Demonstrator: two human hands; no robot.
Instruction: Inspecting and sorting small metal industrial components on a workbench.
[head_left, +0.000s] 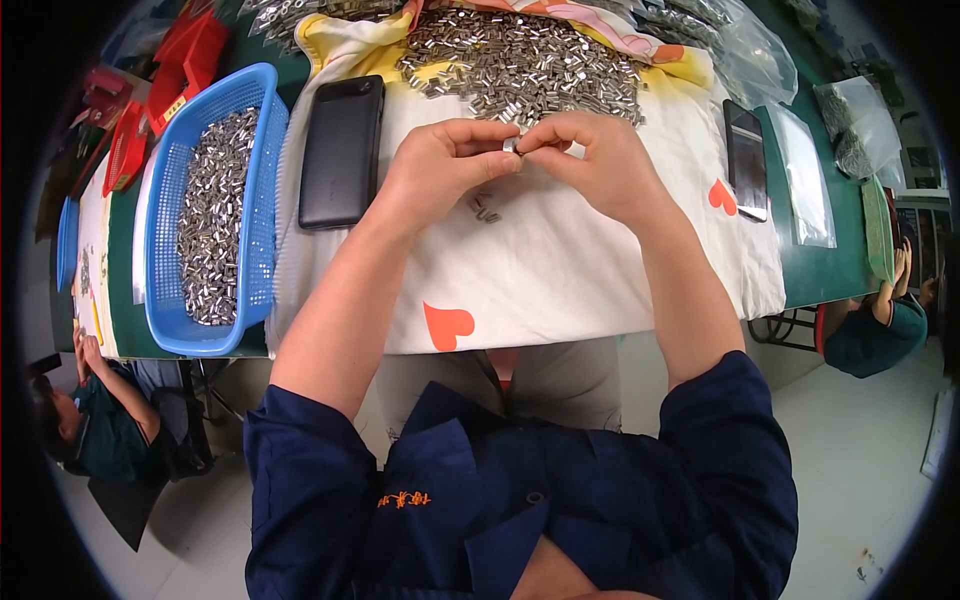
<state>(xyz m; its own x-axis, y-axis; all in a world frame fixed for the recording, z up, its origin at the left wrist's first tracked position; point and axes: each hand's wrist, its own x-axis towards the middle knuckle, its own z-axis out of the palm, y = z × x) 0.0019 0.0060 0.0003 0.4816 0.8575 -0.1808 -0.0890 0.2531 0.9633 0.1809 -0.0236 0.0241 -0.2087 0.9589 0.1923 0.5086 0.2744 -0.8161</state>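
Silver metal, a small sleeve (pixel 511 146), sits pinched between the fingertips of the left hand (pixel 440 165) and the right hand (pixel 600 165), both closed on it just above the white cloth (pixel 560 270). Holding it squarely between thumb and forefinger, close to the cloth, looks the safest way to keep it from slipping. A few loose pieces (pixel 484 209) lie beneath; a big heap of sleeves (pixel 520 65) lies beyond, a black phone (pixel 342 150) and blue basket (pixel 262 200) to the left, on a green table (pixel 815 270).
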